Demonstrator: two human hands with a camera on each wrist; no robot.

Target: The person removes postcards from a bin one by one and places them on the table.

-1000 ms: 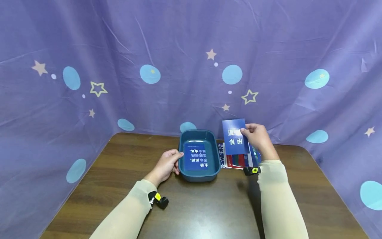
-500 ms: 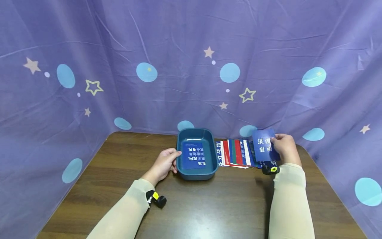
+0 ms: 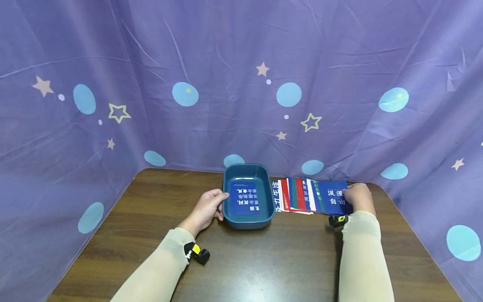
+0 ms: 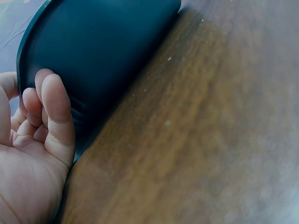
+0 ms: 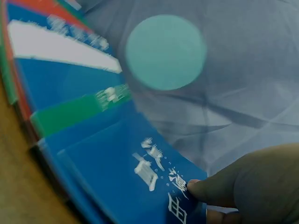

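Observation:
My left hand (image 3: 205,209) grips the left rim of a dark teal plastic tub (image 3: 268,212), thumb over the edge and fingers along the outer wall, as the left wrist view (image 4: 44,135) also shows. Inside the tub a blue card (image 3: 244,198) with white characters lies flat. To the right, my right hand (image 3: 359,198) pinches the right edge of another blue card (image 5: 126,163) with white lettering. That card lies over the right end of a fanned row of cards (image 3: 298,195) in red, white, green and blue. Fingers under the card are mostly hidden.
The tub and cards stand near the back of a brown wooden table (image 3: 241,260). A purple curtain (image 3: 226,54) with stars and blue ovals hangs just behind and at both sides. Bare wood shows in front of the tub.
My right hand has carried the blue card from above the middle of the row rightward, then down onto its right end. My left hand keeps its hold on the tub.

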